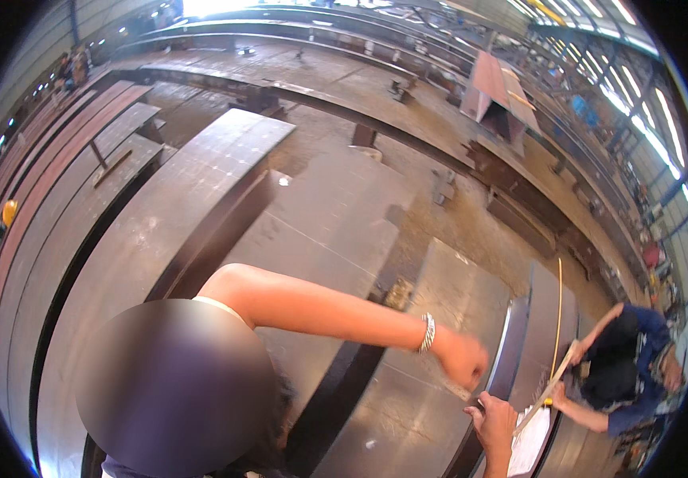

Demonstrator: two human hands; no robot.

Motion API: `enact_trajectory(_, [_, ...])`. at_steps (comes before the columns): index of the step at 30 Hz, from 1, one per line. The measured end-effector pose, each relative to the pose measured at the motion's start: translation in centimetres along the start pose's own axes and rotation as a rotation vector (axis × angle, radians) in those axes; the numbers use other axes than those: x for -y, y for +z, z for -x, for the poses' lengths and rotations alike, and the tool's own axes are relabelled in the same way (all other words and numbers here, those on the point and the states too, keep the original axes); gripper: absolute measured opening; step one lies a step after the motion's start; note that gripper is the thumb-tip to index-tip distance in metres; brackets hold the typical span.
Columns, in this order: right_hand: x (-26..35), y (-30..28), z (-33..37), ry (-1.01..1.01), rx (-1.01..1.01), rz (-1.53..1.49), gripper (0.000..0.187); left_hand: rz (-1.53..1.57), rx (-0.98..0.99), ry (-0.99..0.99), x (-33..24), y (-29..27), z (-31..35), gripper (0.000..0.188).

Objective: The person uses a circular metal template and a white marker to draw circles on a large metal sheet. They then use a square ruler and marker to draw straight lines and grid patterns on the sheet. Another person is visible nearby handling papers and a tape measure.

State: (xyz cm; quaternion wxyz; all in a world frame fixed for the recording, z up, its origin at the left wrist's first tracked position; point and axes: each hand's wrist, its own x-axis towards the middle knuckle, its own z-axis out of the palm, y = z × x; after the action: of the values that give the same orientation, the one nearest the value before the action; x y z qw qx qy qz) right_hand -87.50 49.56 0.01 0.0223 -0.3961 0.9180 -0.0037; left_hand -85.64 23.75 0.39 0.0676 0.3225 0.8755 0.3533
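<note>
My right hand [495, 422] reaches in from the lower edge over a steel beam, its thumb and fingers bent close together. Whatever they hold is too small to make out. My left hand is out of view. Just beyond, a co-worker's hand [465, 362] with a metal bracelet [428, 333] stretches in from the left, smeared by motion. To my right lies a white sheet of paper [531, 440]. Another person [627, 366] in dark blue holds a long thin wooden strip [564, 368] beside it. A yellow measuring tape [559, 307] runs lengthwise along the steel.
Wide steel beams [201, 171] lie side by side to the left, with dark gaps between them. The nearer co-worker's blurred head [177, 390] fills the lower left. A long beam [376, 123] crosses farther off, and a reddish box-shaped beam [491, 88] stands behind it.
</note>
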Motion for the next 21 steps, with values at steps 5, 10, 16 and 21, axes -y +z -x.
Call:
enact_trajectory(5, [7.5, -2.9, -8.2, -0.171, -0.085, 0.312, 0.027, -0.483, -0.96, -0.254, 4.2, -12.7, 14.1, 0.053])
enact_trajectory(10, [14.9, -7.7, -16.4, -0.371, -0.212, 0.543, 0.008, -0.704, -1.365, -0.216, 1.9, -19.7, 28.0, 0.062])
enact_trajectory(16, [26.5, -12.9, -26.8, -0.789, -0.33, 0.587, 0.014, -0.785, -1.253, -0.669, 2.4, -18.8, 41.6, 0.043])
enact_trajectory(21, [36.1, -10.5, -34.6, -1.134, -0.19, 0.508, 0.011, 0.091, -1.115, -0.951, 4.1, -10.3, 50.8, 0.018])
